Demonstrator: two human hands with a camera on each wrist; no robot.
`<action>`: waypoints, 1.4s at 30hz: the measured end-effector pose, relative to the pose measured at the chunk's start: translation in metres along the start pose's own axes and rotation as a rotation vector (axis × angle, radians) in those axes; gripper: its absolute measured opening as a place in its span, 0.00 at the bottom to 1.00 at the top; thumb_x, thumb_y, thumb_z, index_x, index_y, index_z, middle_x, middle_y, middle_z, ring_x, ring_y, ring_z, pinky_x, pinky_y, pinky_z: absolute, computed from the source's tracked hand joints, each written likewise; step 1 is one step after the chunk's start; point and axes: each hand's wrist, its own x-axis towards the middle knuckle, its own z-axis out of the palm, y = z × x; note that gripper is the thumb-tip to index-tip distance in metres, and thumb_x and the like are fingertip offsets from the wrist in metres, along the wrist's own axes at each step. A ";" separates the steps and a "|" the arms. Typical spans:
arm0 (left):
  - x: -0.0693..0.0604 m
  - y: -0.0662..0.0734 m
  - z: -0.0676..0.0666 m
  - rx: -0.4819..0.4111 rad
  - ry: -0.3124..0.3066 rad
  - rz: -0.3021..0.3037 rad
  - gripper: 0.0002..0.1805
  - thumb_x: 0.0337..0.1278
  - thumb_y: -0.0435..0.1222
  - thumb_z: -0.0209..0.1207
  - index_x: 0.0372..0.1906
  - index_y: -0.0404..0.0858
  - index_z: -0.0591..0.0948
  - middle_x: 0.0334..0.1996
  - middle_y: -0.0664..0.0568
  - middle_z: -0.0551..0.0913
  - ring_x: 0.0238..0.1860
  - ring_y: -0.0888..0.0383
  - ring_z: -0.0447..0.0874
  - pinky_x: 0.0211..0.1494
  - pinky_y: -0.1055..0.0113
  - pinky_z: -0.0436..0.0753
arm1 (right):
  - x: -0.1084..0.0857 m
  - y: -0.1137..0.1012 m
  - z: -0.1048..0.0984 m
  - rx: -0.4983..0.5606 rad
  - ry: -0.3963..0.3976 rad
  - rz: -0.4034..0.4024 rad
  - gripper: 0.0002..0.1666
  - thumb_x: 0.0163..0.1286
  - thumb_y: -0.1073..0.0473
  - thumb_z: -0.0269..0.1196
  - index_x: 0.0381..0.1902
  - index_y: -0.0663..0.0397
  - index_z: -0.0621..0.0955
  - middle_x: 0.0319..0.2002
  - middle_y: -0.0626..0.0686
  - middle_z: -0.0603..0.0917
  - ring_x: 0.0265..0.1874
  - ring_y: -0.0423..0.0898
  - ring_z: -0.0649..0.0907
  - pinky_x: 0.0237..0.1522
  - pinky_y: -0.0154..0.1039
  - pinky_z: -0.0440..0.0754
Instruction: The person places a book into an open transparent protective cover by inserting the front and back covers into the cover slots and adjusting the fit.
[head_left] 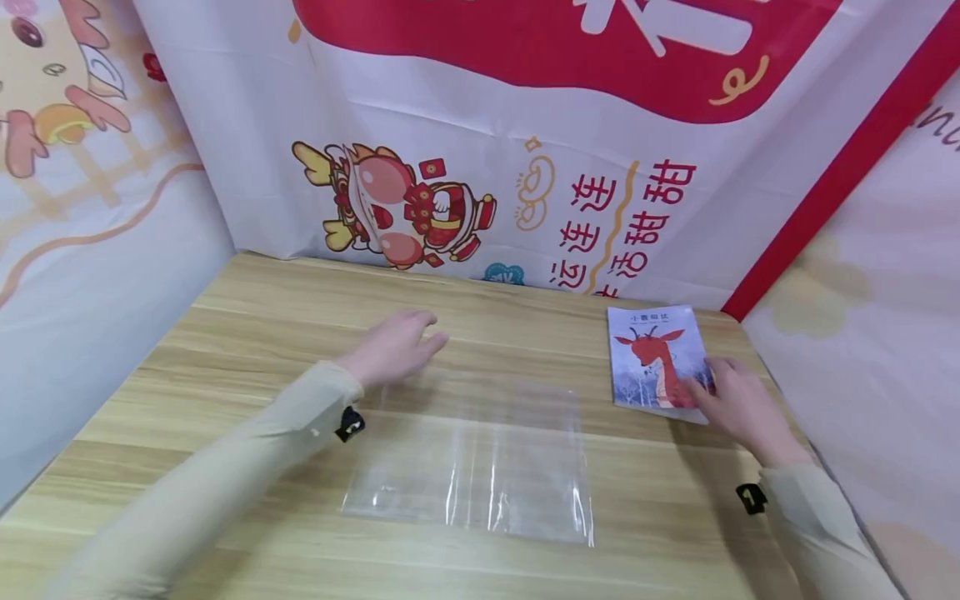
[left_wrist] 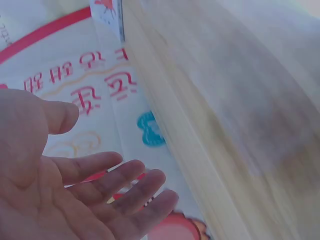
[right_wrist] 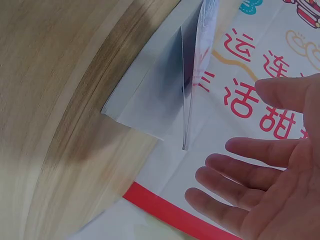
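Observation:
A booklet with a red deer on its cover (head_left: 651, 354) lies at the back right of the table. My right hand (head_left: 746, 410) is at its right edge, fingers spread; in the right wrist view the hand (right_wrist: 260, 185) stands apart from the booklet (right_wrist: 155, 85), whose cover is partly lifted. A clear plastic sheet (head_left: 480, 467) with upright creases lies flat in the middle. Just above its back left corner, my left hand (head_left: 393, 346) hovers with relaxed fingers and holds nothing. The left wrist view shows that palm (left_wrist: 95, 195) bare, with the blurred plastic sheet (left_wrist: 240, 75) at the right.
The wooden table (head_left: 247, 333) reaches back to a white and red printed cloth (head_left: 465, 125). More printed cloth hangs at the left (head_left: 90, 192) and the right (head_left: 885, 275) sides.

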 end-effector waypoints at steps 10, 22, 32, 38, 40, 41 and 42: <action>0.037 0.052 0.027 0.041 -0.009 0.063 0.28 0.75 0.53 0.45 0.62 0.36 0.76 0.56 0.44 0.79 0.55 0.49 0.77 0.58 0.54 0.77 | 0.016 0.004 -0.008 -0.022 -0.094 0.044 0.43 0.72 0.45 0.59 0.64 0.80 0.66 0.59 0.80 0.67 0.60 0.75 0.65 0.58 0.72 0.64; 0.062 0.107 0.053 0.020 -0.045 0.099 0.28 0.77 0.55 0.37 0.45 0.39 0.81 0.35 0.49 0.81 0.34 0.56 0.78 0.41 0.61 0.80 | 0.028 0.013 -0.006 -0.014 -0.141 0.058 0.41 0.72 0.46 0.59 0.61 0.82 0.68 0.57 0.79 0.70 0.58 0.74 0.68 0.58 0.69 0.67; 0.083 0.146 0.078 -0.083 -0.108 0.073 0.25 0.76 0.53 0.41 0.29 0.43 0.76 0.25 0.51 0.78 0.25 0.56 0.76 0.32 0.65 0.77 | 0.028 0.022 -0.006 0.118 -0.192 0.120 0.42 0.73 0.43 0.57 0.61 0.81 0.68 0.54 0.77 0.74 0.48 0.66 0.77 0.49 0.63 0.78; 0.092 0.162 0.101 -0.154 -0.161 0.036 0.24 0.76 0.51 0.43 0.29 0.42 0.78 0.22 0.51 0.79 0.21 0.57 0.75 0.27 0.64 0.78 | 0.028 0.027 -0.008 0.160 -0.237 0.153 0.40 0.72 0.43 0.57 0.58 0.80 0.70 0.46 0.71 0.80 0.40 0.60 0.79 0.42 0.54 0.81; 0.095 0.166 0.106 -0.183 -0.171 0.011 0.22 0.76 0.50 0.44 0.29 0.43 0.78 0.23 0.52 0.79 0.21 0.57 0.75 0.27 0.64 0.78 | 0.029 0.029 -0.008 0.172 -0.256 0.162 0.39 0.72 0.43 0.57 0.57 0.79 0.72 0.42 0.67 0.82 0.38 0.57 0.79 0.38 0.50 0.81; 0.097 0.168 0.108 -0.192 -0.165 0.005 0.21 0.76 0.49 0.44 0.29 0.43 0.77 0.23 0.52 0.79 0.21 0.57 0.75 0.27 0.64 0.77 | 0.030 0.030 -0.007 0.181 -0.265 0.168 0.37 0.72 0.43 0.57 0.56 0.78 0.73 0.41 0.64 0.83 0.36 0.56 0.79 0.37 0.47 0.81; 0.099 0.170 0.109 -0.206 -0.161 -0.002 0.21 0.75 0.48 0.45 0.29 0.43 0.77 0.23 0.52 0.78 0.22 0.57 0.74 0.27 0.64 0.77 | 0.031 0.031 -0.007 0.193 -0.272 0.170 0.36 0.72 0.43 0.57 0.55 0.77 0.74 0.39 0.63 0.83 0.36 0.55 0.79 0.36 0.46 0.80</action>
